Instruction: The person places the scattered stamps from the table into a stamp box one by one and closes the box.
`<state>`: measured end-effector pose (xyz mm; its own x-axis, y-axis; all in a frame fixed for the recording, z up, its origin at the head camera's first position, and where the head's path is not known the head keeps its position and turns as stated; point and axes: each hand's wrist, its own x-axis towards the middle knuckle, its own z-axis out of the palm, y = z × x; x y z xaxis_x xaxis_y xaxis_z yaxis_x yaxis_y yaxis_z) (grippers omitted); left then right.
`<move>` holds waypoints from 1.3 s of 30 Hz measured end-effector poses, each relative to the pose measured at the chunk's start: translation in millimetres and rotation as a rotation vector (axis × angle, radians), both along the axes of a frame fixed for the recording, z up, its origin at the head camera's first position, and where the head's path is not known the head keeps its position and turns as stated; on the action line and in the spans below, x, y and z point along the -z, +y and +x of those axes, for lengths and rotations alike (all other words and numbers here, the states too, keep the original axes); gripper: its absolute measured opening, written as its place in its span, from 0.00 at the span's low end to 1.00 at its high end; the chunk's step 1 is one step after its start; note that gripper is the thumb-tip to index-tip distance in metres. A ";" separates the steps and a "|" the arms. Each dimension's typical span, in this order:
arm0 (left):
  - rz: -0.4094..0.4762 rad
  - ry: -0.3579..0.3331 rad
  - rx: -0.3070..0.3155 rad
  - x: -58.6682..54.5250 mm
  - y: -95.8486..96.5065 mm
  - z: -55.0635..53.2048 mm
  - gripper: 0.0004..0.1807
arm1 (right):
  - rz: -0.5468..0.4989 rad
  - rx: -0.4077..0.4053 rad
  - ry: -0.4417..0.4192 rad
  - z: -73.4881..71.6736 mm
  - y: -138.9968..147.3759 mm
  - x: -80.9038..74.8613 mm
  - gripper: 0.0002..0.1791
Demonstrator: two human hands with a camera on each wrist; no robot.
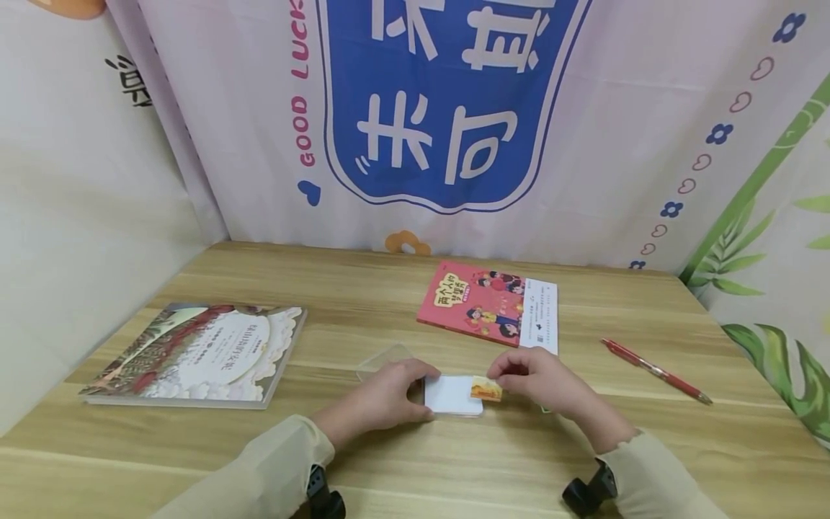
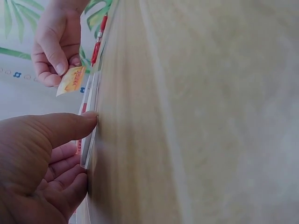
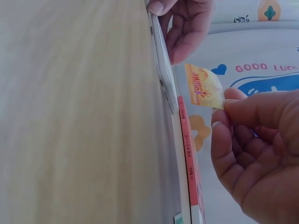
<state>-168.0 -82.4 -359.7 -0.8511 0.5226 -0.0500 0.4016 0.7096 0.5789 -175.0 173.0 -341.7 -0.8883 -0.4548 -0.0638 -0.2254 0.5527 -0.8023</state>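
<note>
A thin white rectangular thing with rounded corners (image 1: 450,396) lies on the table; its exact kind is unclear. My left hand (image 1: 382,400) grips its left end, thumb on the near edge and fingers at the far edge. Above its right end, my right hand (image 1: 541,378) pinches a small yellow-orange printed card (image 1: 486,389) between thumb and fingertips. In the right wrist view the card (image 3: 204,87) looks slightly bent and is held apart from the white thing (image 3: 162,60). A clear plastic piece (image 1: 385,357), partly hidden, lies behind my left hand.
A red and white book (image 1: 480,303) lies behind the hands, its near end partly covered by my right hand. At the left rests a thick picture-covered book (image 1: 207,353). The red pen (image 1: 655,370) is on the right. Printed curtains (image 1: 259,166) hang behind the table (image 1: 350,288).
</note>
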 end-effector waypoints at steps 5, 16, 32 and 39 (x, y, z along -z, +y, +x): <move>0.000 -0.016 -0.006 0.1 0.5 -0.1 0.28 | -0.016 0.000 -0.026 -1.0 -5.2 0.4 0.06; 0.005 -0.027 -0.007 1.4 0.3 -1.3 0.28 | -0.064 -0.043 -0.044 -2.1 -22.7 0.6 0.06; 0.008 -0.041 -0.003 0.4 -0.7 -1.5 0.29 | -0.064 -0.030 -0.064 -3.5 -44.5 8.9 0.06; 0.019 -0.033 -0.005 1.0 -1.8 -2.1 0.29 | -0.080 -0.004 0.012 -1.0 -52.7 15.0 0.05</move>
<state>-170.1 -84.1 -360.7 -0.8517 0.5197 -0.0680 0.3791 0.7003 0.6048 -176.0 120.3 -356.7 -0.8872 -0.4611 -0.0164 -0.2373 0.4864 -0.8409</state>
